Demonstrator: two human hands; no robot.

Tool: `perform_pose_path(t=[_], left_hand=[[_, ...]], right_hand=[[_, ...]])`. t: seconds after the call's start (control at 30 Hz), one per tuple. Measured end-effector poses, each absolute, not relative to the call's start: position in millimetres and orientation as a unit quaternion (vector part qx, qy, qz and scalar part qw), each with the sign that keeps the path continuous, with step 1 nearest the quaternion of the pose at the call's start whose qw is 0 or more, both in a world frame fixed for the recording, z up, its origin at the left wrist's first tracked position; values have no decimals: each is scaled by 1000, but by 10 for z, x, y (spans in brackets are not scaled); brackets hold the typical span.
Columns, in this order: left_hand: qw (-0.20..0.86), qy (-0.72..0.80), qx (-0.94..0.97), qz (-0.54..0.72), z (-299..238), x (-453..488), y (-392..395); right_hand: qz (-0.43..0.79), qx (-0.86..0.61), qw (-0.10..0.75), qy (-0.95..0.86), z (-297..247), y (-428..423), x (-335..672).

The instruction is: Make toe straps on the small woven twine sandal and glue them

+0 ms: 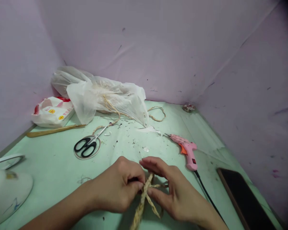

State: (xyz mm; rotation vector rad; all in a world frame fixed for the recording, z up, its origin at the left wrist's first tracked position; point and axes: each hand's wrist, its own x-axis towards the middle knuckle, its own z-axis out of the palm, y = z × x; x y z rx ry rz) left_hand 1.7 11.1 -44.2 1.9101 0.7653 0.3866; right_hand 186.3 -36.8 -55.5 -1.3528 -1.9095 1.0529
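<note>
Down at six o'clock, both hands pinch the crossed rope (141,207). The left hand (117,188) is curled knuckles-up, its grip closed on the strands. The right hand (176,195) arches its fingers over, likewise clamped. Beyond, a glue gun (186,150) lies at two o'clock and scissors (87,147) at ten on the surface (50,166).

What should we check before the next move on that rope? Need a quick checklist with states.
1. Grip: left hand and right hand both pinch the jute rope where its strands cross: ok.
2. Strands joined at the crossing: hidden in the grip, cannot tell.
3. Glue gun lies close by, nozzle pointing away from the hands: ok.
4. Glue gun heated: cannot tell.
5. Its cord runs close by the right wrist and may snag: not ok.
6. Scissors shut, apart from the hands: ok.
</note>
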Motion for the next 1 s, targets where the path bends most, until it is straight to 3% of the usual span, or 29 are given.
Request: perform_pose_path(t=[0.2, 0.33, 0.57, 0.8, 1.0], left_hand=[[480, 371, 783, 140, -459, -5, 4], [497, 302, 800, 146, -389, -25, 15], [398, 209, 883, 131, -334, -98, -15], [294, 272, 915, 46, -210, -63, -187], [336, 281, 898, 26, -245, -160, -331]], right_hand=[[420, -526, 287, -682, -590, -356, 1864], [479, -450, 298, -693, -506, -339, 1861], [513, -400, 299, -698, -561, -342, 1819], [523, -382, 279, -709, -530, -411, 1772], [609, -364, 265, -653, -642, -465, 1610]])
